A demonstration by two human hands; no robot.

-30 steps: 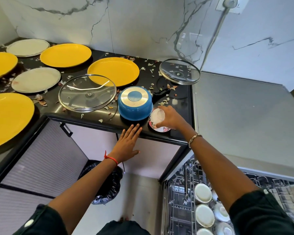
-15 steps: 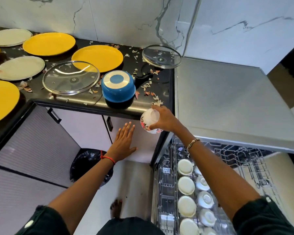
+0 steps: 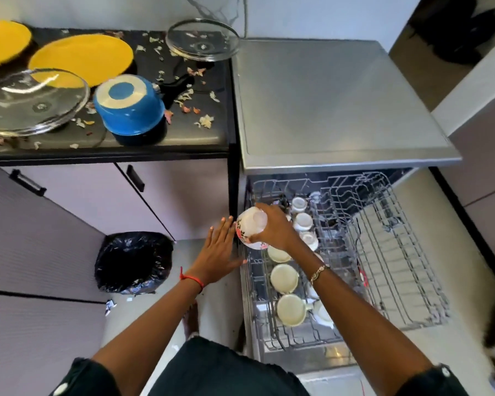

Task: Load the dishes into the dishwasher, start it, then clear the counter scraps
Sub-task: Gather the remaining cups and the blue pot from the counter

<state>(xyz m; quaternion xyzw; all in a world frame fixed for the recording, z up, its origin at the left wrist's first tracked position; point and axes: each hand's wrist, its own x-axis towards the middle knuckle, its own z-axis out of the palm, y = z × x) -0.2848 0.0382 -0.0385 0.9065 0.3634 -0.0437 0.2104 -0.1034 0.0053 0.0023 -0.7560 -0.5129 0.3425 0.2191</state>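
My right hand grips a white floral bowl, held upside down over the left edge of the pulled-out dishwasher rack. Several white bowls and cups sit upside down along the rack's left side. My left hand is open, fingers spread, just left of the rack and the bowl, holding nothing. On the black counter lie an upturned blue pot, two glass lids, yellow plates and scattered scraps.
The steel dishwasher top is to the right of the counter. A bin with a black bag stands on the floor under the counter, beside cabinet doors. My bare foot is on the floor.
My right hand lifted the floral bowl off the counter edge and carried it down to the dishwasher rack. My left hand left the counter edge and dropped beside the rack. My view tilted down.
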